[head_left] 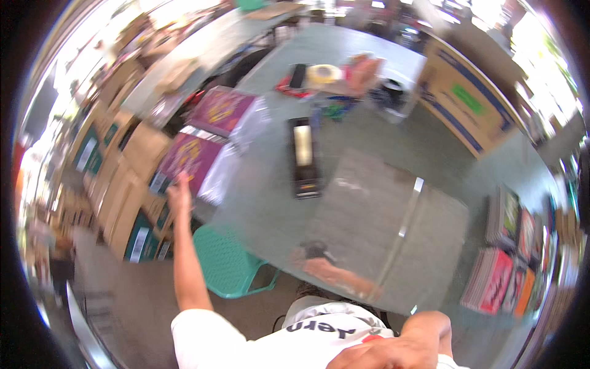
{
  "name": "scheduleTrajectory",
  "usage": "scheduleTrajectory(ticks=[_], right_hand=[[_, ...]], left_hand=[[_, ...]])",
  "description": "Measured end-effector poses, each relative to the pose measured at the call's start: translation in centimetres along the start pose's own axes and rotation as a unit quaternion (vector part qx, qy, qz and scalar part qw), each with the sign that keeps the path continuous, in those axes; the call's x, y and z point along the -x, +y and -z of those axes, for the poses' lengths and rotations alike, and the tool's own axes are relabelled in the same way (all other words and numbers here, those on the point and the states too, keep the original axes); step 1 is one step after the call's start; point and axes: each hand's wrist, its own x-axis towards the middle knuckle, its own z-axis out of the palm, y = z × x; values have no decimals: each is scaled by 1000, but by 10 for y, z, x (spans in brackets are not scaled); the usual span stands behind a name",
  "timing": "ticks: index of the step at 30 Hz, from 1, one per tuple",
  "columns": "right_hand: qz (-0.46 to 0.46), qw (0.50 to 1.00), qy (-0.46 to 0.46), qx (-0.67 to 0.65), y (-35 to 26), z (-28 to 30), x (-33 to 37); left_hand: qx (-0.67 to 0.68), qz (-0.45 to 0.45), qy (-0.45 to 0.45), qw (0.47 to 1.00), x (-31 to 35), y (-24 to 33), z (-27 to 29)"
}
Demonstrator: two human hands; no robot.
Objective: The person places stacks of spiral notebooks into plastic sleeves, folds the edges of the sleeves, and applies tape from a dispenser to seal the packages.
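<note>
Presently, left hand [179,195]: blurred at purple pack [192,157]; cannot tell opening or grip.
Right hand [384,357]: cut off below; likewise cannot tell.

Out goes the left arm [192,267], bare and nearly straight, well away from the body; the wrist [182,213] runs about in line with the forearm, and there's the left hand [180,195] at the far end, fingertips leading forward, the exact bend of the fingers lost to blur; over on the other side the right arm [425,325] is folded sharply, tucked close against the torso; down at the lower edge, the right hand's pose is impossible to read.
</note>
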Motion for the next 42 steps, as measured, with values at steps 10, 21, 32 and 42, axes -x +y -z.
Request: scheduleTrajectory(ticks=[10, 21, 32, 42], right_hand=[[169, 916, -4, 364, -144, 25, 134], [-145, 381, 572, 712, -373, 147, 432], [-187, 420, 462, 758, -429, 312, 375], [-448, 352, 409, 713, -454, 377, 327]], left_hand=[[-116, -572, 126, 802, 223, 231, -120], [9, -323, -473, 820, 661, 338, -418], [-115, -385, -493, 771, 714, 284, -302], [39, -238, -645, 725, 640, 317, -311]])
